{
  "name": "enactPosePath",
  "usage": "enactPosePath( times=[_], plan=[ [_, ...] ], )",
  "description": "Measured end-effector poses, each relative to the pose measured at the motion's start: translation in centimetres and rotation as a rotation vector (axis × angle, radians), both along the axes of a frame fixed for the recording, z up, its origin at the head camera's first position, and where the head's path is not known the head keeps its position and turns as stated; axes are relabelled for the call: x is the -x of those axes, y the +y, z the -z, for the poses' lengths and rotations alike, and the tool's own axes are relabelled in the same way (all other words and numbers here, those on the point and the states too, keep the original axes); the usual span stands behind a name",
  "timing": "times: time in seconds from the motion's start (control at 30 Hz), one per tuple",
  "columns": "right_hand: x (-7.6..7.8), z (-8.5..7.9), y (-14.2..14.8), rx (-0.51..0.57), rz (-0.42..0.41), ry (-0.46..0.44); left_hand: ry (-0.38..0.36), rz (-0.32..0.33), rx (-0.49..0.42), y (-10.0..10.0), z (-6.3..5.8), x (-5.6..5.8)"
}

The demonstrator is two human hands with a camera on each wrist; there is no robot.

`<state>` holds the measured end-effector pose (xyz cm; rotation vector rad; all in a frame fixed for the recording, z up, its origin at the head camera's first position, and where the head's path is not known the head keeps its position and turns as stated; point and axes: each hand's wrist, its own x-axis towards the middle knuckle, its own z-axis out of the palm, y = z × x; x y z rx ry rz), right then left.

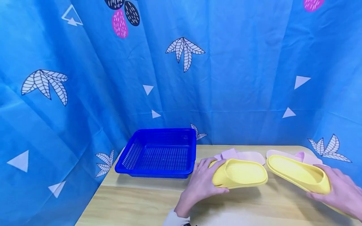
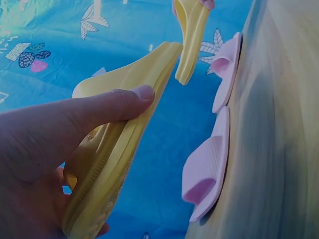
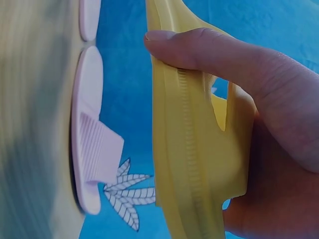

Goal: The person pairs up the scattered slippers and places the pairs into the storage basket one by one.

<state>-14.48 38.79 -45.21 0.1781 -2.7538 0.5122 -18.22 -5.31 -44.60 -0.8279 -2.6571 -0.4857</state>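
In the head view, my left hand (image 1: pixel 201 182) grips a yellow slipper (image 1: pixel 246 172) by its toe end, with the heel pointing right. The left wrist view shows the thumb pressed along the sole's side edge. My right hand (image 1: pixel 339 188) holds another yellow slipper (image 1: pixel 297 172) by the strap end, its heel pointing left; the thumb lies on the sole's side in the right wrist view. Both are raised above the table. Behind them, a pink slipper (image 1: pixel 251 157) and a second pink slipper (image 1: pixel 282 153) lie heel to heel on the tabletop, partly hidden.
A blue plastic basket (image 1: pixel 167 172) with perforated walls stands on the wooden table (image 1: pixel 127 201), left of my left hand. A blue patterned curtain (image 1: pixel 240 78) hangs behind the table and along its left side. A yellow sliver (image 1: pixel 339 212) shows below my right hand.
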Motion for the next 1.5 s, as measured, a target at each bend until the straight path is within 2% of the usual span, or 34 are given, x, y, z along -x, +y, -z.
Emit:
enactPosePath(
  times=[0.17,0.3,0.43,0.83,1.27,1.5],
  plan=[
    [0.1,-0.4,-0.5,-0.016,0.005,-0.036,-0.002,-0.004,-0.046,-1.0,0.1,0.1],
    [0.1,-1.4,-1.2,0.001,0.012,-0.049,0.016,0.002,-0.041,-1.8,-0.3,0.6],
    [0.1,-2.2,-1.8,0.013,0.001,-0.032,0.007,0.008,-0.048,-2.5,-0.7,1.0],
    [0.9,-2.9,-3.9,0.061,-0.053,0.019,-0.011,-0.018,-0.097,-5.6,-1.7,2.0],
    [1.0,-3.5,-6.0,0.091,-0.005,0.026,-0.026,-0.032,-0.111,-8.3,-2.4,2.6],
    [1.1,-4.0,-6.7,0.110,-0.030,0.067,-0.034,-0.026,-0.132,-10.1,-2.7,2.9]
  ],
)
